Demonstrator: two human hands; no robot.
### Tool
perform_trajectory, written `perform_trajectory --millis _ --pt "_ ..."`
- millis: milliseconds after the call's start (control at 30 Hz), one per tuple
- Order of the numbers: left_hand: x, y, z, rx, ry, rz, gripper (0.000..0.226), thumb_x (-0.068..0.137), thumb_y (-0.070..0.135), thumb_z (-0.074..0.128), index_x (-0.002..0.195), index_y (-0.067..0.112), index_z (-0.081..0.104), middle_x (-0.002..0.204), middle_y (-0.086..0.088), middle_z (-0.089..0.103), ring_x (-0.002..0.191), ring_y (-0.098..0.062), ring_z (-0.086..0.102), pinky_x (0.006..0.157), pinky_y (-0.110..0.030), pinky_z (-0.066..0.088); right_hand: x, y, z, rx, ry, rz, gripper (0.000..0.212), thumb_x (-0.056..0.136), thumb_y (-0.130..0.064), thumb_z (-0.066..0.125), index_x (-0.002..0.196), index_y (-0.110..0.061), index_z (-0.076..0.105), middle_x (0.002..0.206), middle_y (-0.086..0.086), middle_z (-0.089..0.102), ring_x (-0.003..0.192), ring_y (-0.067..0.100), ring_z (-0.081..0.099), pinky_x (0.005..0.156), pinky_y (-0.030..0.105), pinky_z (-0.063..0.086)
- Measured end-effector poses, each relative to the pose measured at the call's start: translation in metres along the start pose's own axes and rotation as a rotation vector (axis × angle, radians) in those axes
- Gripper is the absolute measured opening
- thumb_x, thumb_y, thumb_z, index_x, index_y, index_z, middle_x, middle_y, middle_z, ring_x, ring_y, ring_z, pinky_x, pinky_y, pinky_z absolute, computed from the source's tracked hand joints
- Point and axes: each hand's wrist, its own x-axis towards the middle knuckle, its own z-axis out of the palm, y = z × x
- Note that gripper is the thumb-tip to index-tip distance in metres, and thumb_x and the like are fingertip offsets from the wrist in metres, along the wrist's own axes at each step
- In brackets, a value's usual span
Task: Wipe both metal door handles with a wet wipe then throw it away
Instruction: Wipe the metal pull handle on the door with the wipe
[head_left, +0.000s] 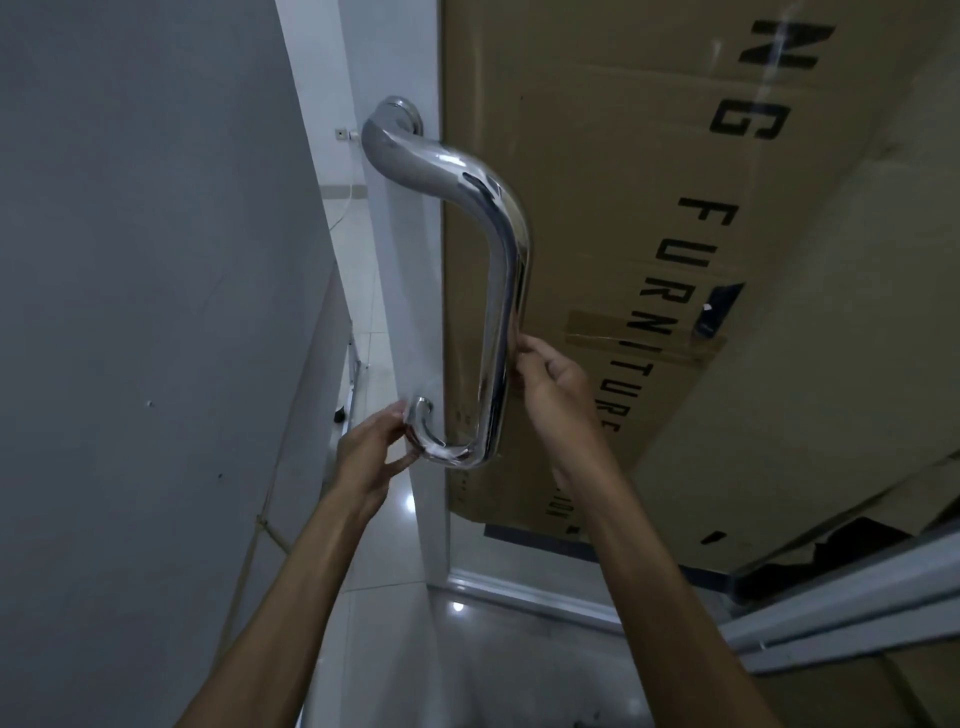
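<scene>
I count one chrome door handle (501, 291) in view, a bent tube on a glass door (519, 551). Two hands up. My left hand (371, 452) pinches the handle's lower curve near its mount, thumb under, fingers over. My right hand (553, 376) has its fingertips touching the vertical bar, loosely curled, not wrapped around it. One cardboard box (675, 260) with black lettering shows behind the glass. Wet wipe: can't make it out in either hand.
</scene>
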Motion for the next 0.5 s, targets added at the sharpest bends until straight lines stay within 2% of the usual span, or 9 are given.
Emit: perform_trajectory --millis 100,133,233,300,333,433,500 --pt "-0.004 -0.003 0.006 0.265 0.087 0.169 0.025 0.101 0.021 0.068 0.124 0.015 0.076 0.12 0.001 0.075 0.116 -0.02 0.068 0.092 -0.038 0.057 0.001 -0.002 0.002 -0.005 -0.006 -0.009 0.034 0.11 -0.025 0.042 0.135 -0.03 0.065 0.116 0.016 0.071 0.114 0.038 0.061 0.099 0.043 0.053" --pt "-0.006 -0.004 0.007 0.351 0.114 0.235 0.027 0.101 0.022 0.067 0.126 0.015 0.075 0.12 0.004 0.073 0.115 -0.018 0.066 0.092 -0.034 0.054 0.001 -0.003 0.002 -0.007 -0.006 -0.015 0.034 0.11 -0.026 0.042 0.134 -0.031 0.065 0.115 0.015 0.072 0.114 0.038 0.061 0.1 0.045 0.05" --pt "-0.008 -0.005 0.014 0.588 0.242 0.362 0.02 0.101 0.025 0.067 0.11 0.013 0.081 0.106 0.002 0.076 0.098 -0.012 0.066 0.085 -0.025 0.045 0.002 -0.006 0.0 -0.014 -0.003 -0.014 0.033 0.11 -0.028 0.043 0.135 -0.032 0.064 0.115 0.011 0.073 0.114 0.036 0.062 0.099 0.037 0.05" --pt "-0.007 -0.006 0.018 0.627 0.296 0.371 0.021 0.099 0.025 0.069 0.09 0.012 0.081 0.084 0.0 0.075 0.075 -0.007 0.065 0.07 -0.021 0.045 0.001 -0.007 0.001 -0.013 -0.009 -0.017 0.034 0.11 -0.028 0.043 0.136 -0.031 0.063 0.116 0.013 0.072 0.115 0.037 0.062 0.098 0.038 0.05" --pt "-0.007 -0.006 0.02 0.638 0.312 0.373 0.021 0.098 0.023 0.069 0.086 0.01 0.08 0.079 0.0 0.074 0.068 -0.004 0.062 0.064 -0.019 0.046 0.0 -0.008 0.001 -0.013 -0.01 -0.017 0.034 0.11 -0.027 0.042 0.137 -0.031 0.063 0.116 0.014 0.072 0.115 0.038 0.061 0.098 0.038 0.05" --pt "-0.006 -0.004 0.029 0.669 0.321 0.391 0.017 0.096 0.019 0.072 0.09 0.004 0.079 0.081 -0.005 0.075 0.066 -0.006 0.063 0.062 -0.02 0.051 -0.002 -0.009 0.001 -0.008 -0.015 -0.025 0.033 0.11 -0.027 0.042 0.135 -0.031 0.064 0.116 0.015 0.072 0.113 0.036 0.063 0.1 0.043 0.051" --pt "0.005 0.006 0.03 0.59 0.3 0.248 0.016 0.092 0.018 0.078 0.086 0.004 0.076 0.081 -0.007 0.073 0.067 -0.012 0.065 0.062 -0.028 0.055 -0.004 -0.011 0.0 -0.001 -0.018 -0.033 0.032 0.11 -0.026 0.043 0.133 -0.031 0.065 0.114 0.012 0.073 0.108 0.029 0.067 0.099 0.034 0.05"
